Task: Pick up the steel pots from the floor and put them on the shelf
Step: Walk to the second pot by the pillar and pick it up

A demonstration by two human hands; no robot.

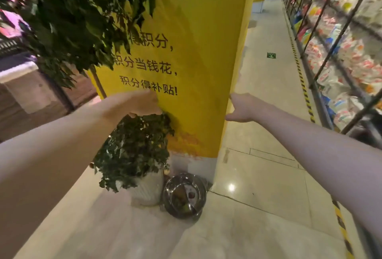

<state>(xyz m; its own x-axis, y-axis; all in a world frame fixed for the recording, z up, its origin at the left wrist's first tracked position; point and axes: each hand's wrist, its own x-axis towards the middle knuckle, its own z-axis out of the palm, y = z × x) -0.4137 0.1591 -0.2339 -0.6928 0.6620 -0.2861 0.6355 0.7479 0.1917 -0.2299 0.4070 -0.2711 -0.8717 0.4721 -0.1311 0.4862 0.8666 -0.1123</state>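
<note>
One steel pot (pixel 184 195) stands on the floor (pixel 258 207) at the yellow pillar's (pixel 196 52) base corner, touching a white planter (pixel 147 188). I judge it rigid, light, slippery; I take its rim. Left hand (pixel 142 103) and right hand (pixel 242 107) are released, empty.

- the left hand (pixel 142 103), fingers curled down out of sight behind the potted plant (pixel 134 151) at frame centre;
- the shelf (pixel 339 47) at right, its packets blurred and cut by the frame edge;
- contents of the steel pot (pixel 184 195) unclear

Mirror-bright steel pot (pixel 184 195) (glossy floor (pixel 258 186))
</note>
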